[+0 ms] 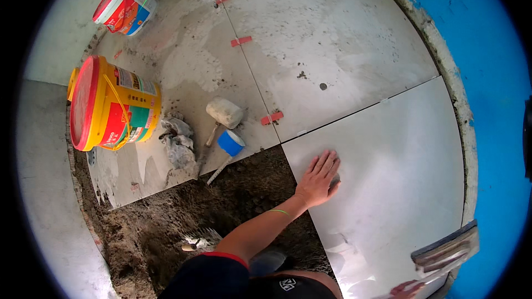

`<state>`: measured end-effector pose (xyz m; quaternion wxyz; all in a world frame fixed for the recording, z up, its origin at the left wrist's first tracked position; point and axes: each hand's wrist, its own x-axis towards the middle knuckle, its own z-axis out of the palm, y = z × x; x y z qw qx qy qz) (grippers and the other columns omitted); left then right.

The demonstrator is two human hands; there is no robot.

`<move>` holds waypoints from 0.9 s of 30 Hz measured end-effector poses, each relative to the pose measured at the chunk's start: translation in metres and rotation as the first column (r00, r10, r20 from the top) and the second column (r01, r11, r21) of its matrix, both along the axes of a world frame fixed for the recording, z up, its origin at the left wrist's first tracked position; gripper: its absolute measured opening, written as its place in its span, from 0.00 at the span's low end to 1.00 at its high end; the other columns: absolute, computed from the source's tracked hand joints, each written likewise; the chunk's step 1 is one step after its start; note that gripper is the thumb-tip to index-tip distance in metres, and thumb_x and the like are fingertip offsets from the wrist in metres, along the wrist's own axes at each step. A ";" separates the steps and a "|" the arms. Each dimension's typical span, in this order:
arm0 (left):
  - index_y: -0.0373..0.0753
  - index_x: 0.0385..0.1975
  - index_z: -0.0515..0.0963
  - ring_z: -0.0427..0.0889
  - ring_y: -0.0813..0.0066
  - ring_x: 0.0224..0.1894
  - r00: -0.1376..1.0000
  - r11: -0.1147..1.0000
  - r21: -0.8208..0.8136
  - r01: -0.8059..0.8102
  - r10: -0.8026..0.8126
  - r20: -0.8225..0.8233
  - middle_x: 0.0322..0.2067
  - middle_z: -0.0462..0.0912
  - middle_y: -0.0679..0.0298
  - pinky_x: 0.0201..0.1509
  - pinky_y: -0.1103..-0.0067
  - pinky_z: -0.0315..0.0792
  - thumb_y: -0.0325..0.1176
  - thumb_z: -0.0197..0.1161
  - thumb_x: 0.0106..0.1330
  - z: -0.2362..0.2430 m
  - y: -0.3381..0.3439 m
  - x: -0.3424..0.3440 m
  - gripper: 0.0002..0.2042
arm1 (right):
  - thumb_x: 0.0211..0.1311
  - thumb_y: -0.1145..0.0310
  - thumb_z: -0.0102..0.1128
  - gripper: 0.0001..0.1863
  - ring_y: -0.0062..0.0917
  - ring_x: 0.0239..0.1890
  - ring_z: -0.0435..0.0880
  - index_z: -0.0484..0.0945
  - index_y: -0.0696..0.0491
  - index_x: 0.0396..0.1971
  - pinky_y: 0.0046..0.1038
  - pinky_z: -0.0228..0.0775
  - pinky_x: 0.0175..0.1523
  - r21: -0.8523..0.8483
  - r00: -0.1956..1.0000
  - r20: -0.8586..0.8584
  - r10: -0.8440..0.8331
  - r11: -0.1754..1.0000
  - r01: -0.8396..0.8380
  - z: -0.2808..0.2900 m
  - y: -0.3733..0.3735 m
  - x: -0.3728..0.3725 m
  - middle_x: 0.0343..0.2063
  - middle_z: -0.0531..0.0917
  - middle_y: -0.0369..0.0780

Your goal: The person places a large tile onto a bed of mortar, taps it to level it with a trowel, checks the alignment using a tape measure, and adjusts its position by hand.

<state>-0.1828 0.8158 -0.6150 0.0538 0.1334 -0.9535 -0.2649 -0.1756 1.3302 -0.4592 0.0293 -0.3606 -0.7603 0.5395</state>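
Note:
My left hand (320,177) lies with fingers apart on a pale large tile (388,155), beside the dark bed of rough mortar (244,177). At the lower right my right hand (405,289) grips the handle of a flat, wide-bladed trowel (445,248), whose head is over the tile's right edge. Left of the tile, on older tiles, lie a white-headed mallet (224,112), a blue-and-white tool (230,143) and a crumpled grey rag (180,152). A small hand tool (189,246) rests in the mortar by my left forearm.
A yellow bucket with red lid (116,108) and a white-red one (124,5) stand at the left by a pale wall (44,160). Red spacers (241,41) line the tile joint. A blue wall (496,77) with a rough pale edge (451,69) runs along the right.

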 end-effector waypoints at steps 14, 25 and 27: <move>0.32 0.70 0.62 0.56 0.49 0.76 0.997 0.992 -0.107 0.068 -0.071 -0.020 0.72 0.60 0.48 0.77 0.55 0.51 0.44 0.59 0.69 -0.001 -0.010 -0.006 0.33 | 0.69 0.33 0.50 0.32 0.22 0.10 0.67 0.69 0.51 0.28 0.27 0.61 0.15 -0.389 0.848 0.417 0.327 0.908 -0.159 -0.061 -0.169 0.013 0.14 0.68 0.34; 0.34 0.77 0.44 0.40 0.54 0.80 0.484 0.482 0.377 0.791 -0.870 0.097 0.78 0.41 0.47 0.82 0.61 0.35 0.64 0.56 0.68 0.019 0.250 0.112 0.49 | 0.64 0.29 0.54 0.33 0.21 0.11 0.64 0.68 0.47 0.25 0.25 0.58 0.17 -0.362 0.901 0.426 -0.083 0.897 0.253 -0.076 0.019 0.069 0.14 0.68 0.32; 0.41 0.74 0.60 0.50 0.50 0.78 -0.102 -0.112 0.441 0.891 -0.994 -0.047 0.76 0.54 0.53 0.81 0.61 0.45 0.63 0.50 0.73 0.028 0.297 0.163 0.38 | 0.64 0.29 0.54 0.32 0.22 0.11 0.64 0.68 0.46 0.25 0.26 0.58 0.18 -0.374 0.881 0.409 -0.238 0.837 0.400 -0.085 0.049 0.100 0.15 0.68 0.33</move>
